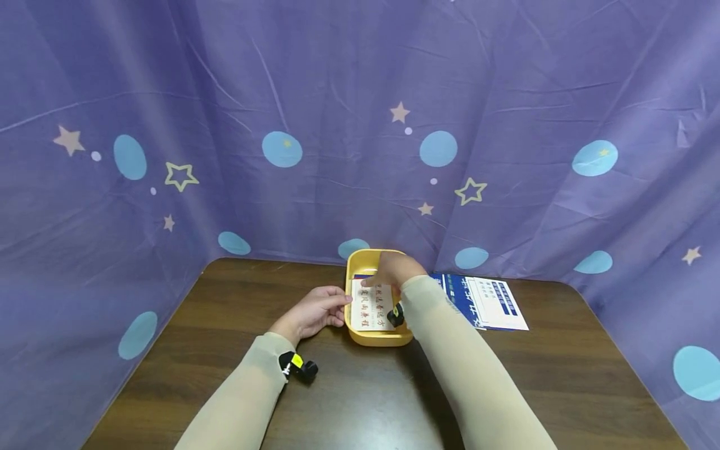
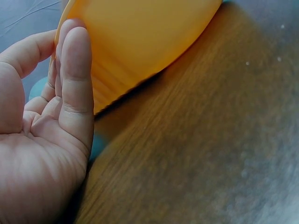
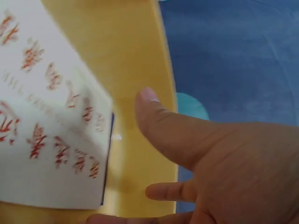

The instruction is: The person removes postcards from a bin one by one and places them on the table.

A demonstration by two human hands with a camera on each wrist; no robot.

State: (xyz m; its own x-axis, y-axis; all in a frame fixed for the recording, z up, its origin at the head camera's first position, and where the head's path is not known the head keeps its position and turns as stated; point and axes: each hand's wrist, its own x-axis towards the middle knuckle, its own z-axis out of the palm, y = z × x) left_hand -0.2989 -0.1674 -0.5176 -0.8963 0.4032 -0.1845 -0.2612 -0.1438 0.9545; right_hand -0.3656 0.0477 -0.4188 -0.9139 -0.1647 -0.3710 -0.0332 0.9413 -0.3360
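White card (image 1: pixel 368 312) lengthwise in yellow tray (image 1: pixel 379 340).
Left grip (image 1: pixel 315 309) pinches tray's left rim; right grip (image 1: pixel 395 269), spread above tray's far end, is nearer the card.

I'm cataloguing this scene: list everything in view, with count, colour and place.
Curtain: count unclear, purple with star prints, at the back
Table: one, brown, before the curtain
Bin: one, yellow, on table
Card: one visible, white with red characters, in bin
Blue edge: one, blue, beneath card
Printed papers: count unclear, blue and white, right of bin
Wrist cameras: two, black and yellow, one per wrist
Sleeves: two, cream, both arms
Left hand: one, bare, pinching bin's left rim
Right hand: one, bare, over bin
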